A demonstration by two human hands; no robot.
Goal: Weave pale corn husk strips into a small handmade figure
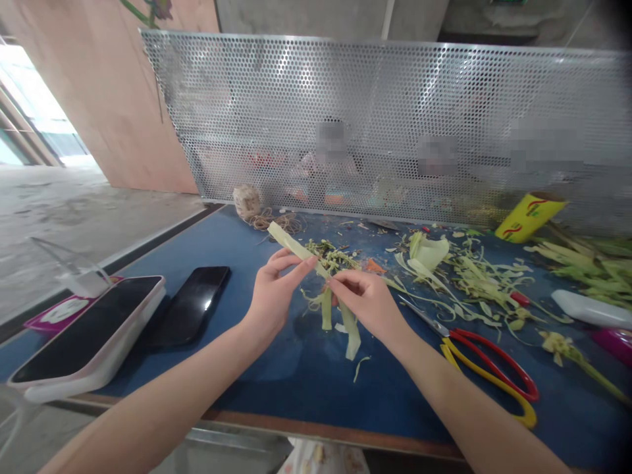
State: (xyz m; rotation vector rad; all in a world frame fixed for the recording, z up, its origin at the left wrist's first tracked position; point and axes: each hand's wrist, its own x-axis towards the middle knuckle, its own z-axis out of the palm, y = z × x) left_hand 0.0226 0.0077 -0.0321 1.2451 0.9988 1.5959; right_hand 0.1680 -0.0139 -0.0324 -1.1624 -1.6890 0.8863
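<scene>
A pale green leaf strip [287, 241] slants up to the left above the blue table, pinched between the thumb and fingers of my left hand [274, 289]. At the strip's lower right end, my right hand [368, 299] is closed in a pinch on it. Directly behind my hands lies a small heap of green buds and shreds [332, 255]. Cut pieces of leaf [351, 336] lie on the table below my fingers. Beside my right forearm rest scissors [486, 372] with one red and one yellow handle.
A black phone [195, 306] and a white-edged device [93, 329] lie at left. Behind are a twine ball [247, 201] and a perforated metal screen [345, 85], with people beyond it. Plant scraps [481, 280], a yellow tube [530, 217] and a white-and-purple object [592, 308] occupy the right.
</scene>
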